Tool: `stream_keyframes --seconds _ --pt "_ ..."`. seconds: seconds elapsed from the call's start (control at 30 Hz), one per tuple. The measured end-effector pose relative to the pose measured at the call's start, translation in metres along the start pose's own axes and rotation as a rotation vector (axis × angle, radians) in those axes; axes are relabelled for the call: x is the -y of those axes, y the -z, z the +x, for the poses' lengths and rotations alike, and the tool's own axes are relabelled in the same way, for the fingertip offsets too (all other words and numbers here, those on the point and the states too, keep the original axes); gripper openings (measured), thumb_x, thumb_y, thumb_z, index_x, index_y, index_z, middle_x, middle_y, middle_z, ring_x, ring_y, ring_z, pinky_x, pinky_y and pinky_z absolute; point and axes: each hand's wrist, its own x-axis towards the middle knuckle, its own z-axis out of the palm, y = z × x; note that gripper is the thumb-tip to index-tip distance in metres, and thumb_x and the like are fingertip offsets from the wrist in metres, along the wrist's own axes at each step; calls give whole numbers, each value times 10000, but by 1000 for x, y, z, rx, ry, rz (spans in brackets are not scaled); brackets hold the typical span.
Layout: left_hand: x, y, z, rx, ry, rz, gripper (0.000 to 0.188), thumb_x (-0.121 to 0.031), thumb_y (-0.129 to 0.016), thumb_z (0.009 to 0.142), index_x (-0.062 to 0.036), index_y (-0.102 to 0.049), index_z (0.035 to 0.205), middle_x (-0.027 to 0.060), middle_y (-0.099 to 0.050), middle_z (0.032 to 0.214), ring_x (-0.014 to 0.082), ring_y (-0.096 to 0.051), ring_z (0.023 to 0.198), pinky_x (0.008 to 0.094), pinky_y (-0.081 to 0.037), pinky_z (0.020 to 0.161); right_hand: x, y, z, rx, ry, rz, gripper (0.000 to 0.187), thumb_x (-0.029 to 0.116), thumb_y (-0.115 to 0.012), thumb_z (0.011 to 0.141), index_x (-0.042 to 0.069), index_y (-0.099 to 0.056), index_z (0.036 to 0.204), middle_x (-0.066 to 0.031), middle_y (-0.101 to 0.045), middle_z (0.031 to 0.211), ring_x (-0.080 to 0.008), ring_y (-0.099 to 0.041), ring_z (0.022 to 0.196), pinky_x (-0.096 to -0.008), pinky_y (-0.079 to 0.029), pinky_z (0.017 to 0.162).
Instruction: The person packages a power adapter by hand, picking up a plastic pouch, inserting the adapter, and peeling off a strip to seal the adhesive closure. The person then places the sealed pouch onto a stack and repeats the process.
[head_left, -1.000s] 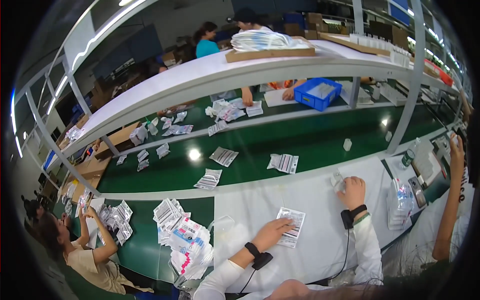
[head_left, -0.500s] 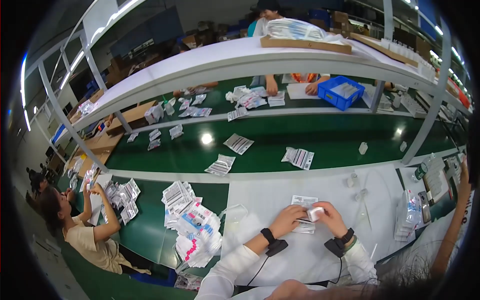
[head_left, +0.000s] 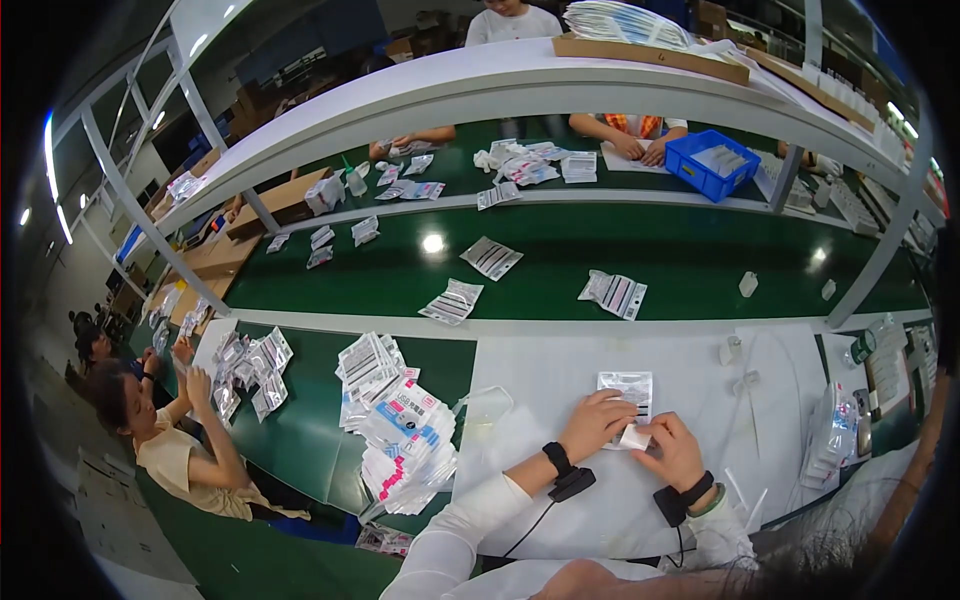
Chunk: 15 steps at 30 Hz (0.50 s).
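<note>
A silvery-white printed pouch (head_left: 627,384) lies on the white work sheet in front of me, its lower part covered by my hands. My left hand (head_left: 598,428) rests across it from the left, fingers bent and gripping around its edge. From the right, my right hand (head_left: 674,450) pinches a small white block-shaped piece (head_left: 632,438) between thumb and fingers. The piece sits at the lower end of the pouch, close against my left fingertips; whether it is partly inside is hidden. Both wrists wear black straps with small cabled boxes.
Left of the sheet is a heap of printed pouches (head_left: 405,430). More pouches (head_left: 492,258) lie on the green bench (head_left: 540,235) beyond. At right stands a stack of clear packs (head_left: 828,435). A white shelf (head_left: 480,130) spans above; a blue bin (head_left: 711,166) and co-workers are around.
The white piece has come down from above the pouch to its lower end, with my right hand lower and turned. My left hand stays at the pouch. The view has shifted slightly.
</note>
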Motion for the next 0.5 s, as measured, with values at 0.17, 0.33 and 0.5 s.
stream_keyframes --seconds 0.17,0.33,0.5 --pt "-5 0 3 -54 -13 100 234 -240 -610 921 -166 -713 1117 -42 -672 1211 216 -507 1273 416 -358 1058 -7 -6 17 -76 -85 -33 464 226 -830 717 71 -538 1042 -82 -560 976 -291 -615 793 -369 -519 679" --pt "2 -4 3 -104 -102 119 276 -227 -602 923 -180 -684 1182 -51 -638 1281 205 -486 1300 403 -355 1055 -23 -15 45 -77 -143 -97 478 214 -828 709 74 -496 1024 -101 -560 966 -306 -612 791 -377 -511 665" --pt "-7 -1 5 -130 -184 240 318 -187 -602 896 -186 -647 1211 -31 -617 1279 198 -497 1268 426 -350 1062 -36 -14 51 -105 -150 -52 377 114 -749 731 73 -501 1012 -95 -578 852 -313 -616 747 -387 -507 647"
